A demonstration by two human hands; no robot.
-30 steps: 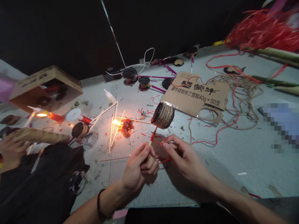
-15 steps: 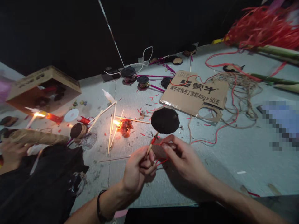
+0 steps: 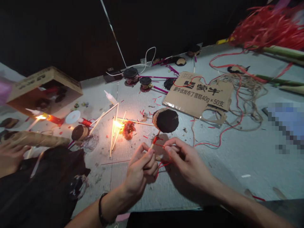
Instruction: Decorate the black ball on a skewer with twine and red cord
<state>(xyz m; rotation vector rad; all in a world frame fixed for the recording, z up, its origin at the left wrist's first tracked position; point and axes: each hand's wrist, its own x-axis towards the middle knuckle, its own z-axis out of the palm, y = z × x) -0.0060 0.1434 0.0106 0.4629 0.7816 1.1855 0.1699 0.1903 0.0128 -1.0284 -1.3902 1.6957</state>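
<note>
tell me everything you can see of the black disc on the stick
A round black disc with tan twine around its rim, its dark face tilted toward the camera. It sits on a thin wooden stick bound with red cord just below it. The person's left hand pinches the stick, and the cord runs to the right hand.

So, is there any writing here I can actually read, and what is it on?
"蒙牛": large brand name on the torn cardboard sheet
"蒙牛优牧布丁雪糕40g × 50支": the line below it, same sheet
Small print at that sheet's top edge: too small to read
Markings on the cardboard box: too blurred to read
</note>
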